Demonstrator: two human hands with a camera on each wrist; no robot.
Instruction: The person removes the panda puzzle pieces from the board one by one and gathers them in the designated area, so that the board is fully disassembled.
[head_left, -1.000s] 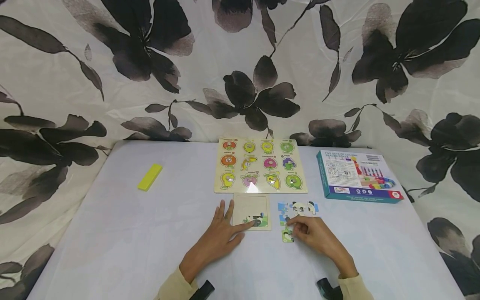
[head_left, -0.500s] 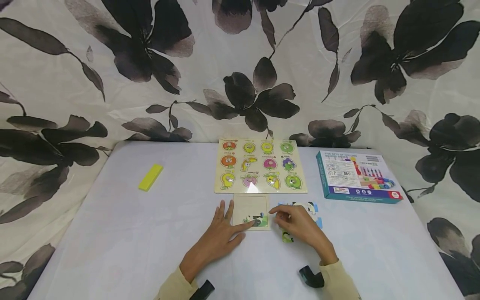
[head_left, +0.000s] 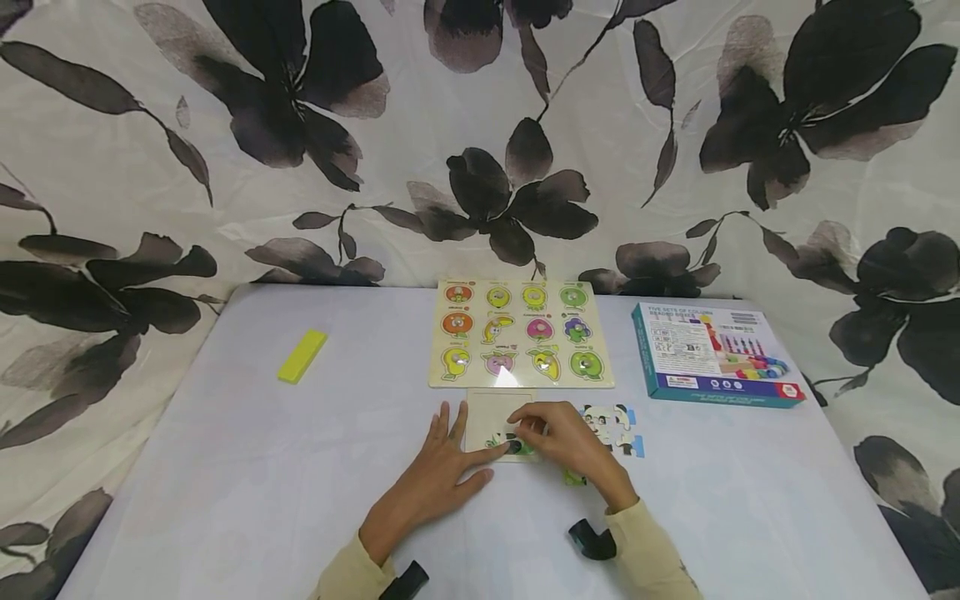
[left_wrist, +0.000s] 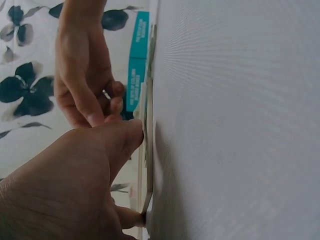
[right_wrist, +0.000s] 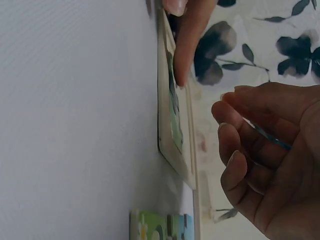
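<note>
A small wooden puzzle tray [head_left: 486, 412] lies at the table's middle, with panda puzzle pieces [right_wrist: 175, 112] along its near right part. My left hand [head_left: 435, 475] is spread flat beside it, index fingertip pressing on those pieces. Over the tray's right side, my right hand [head_left: 566, 442] pinches a small puzzle piece between thumb and fingertips; the fingers hide nearly all of it, and a thin blue strip shows between them in the right wrist view. Loose panda pieces [head_left: 630, 446] lie right of the tray, partly behind this hand, with a green piece [right_wrist: 152, 225] nearer me.
A fruit puzzle board [head_left: 521, 333] stands directly beyond the tray. At the back right is a teal-edged box [head_left: 720, 354] of beads. A yellow block [head_left: 302, 356] lies on the left of the white-covered table [head_left: 225, 483]. Floral cloth [head_left: 480, 108] hangs behind.
My right hand has moved left from the loose pieces to over the tray, fingertips pinched. My left hand has stayed in place, index finger on the laid pieces.
</note>
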